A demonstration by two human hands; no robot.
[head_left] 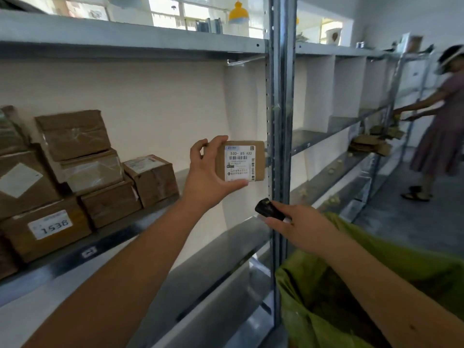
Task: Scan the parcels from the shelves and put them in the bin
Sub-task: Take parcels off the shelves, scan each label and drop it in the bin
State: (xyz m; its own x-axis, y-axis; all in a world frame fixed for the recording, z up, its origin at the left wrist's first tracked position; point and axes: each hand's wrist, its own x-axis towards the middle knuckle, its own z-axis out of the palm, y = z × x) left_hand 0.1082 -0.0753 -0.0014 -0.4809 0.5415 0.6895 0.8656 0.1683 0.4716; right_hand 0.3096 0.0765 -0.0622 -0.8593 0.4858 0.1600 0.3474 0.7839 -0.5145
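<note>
The left hand (209, 169) grips a small flat cardboard parcel (241, 160) in the air before the metal shelf (140, 41), thumb under its lower edge and fingers curled over the top. The parcel is square, brown and matte, and its white printed label with barcodes faces the camera. Just below it, the right hand (298, 223) holds a small black scanner (268, 209), rounded and glossy, its front end toward the parcel. On the left of the shelf stands a stack of cardboard boxes (75, 172), some with shiny clear tape and white labels. At lower right is the bin (313, 285), lined with a green, wrinkled, slightly glossy bag. Far right, another person (442, 131) reaches toward a farther shelf.
</note>
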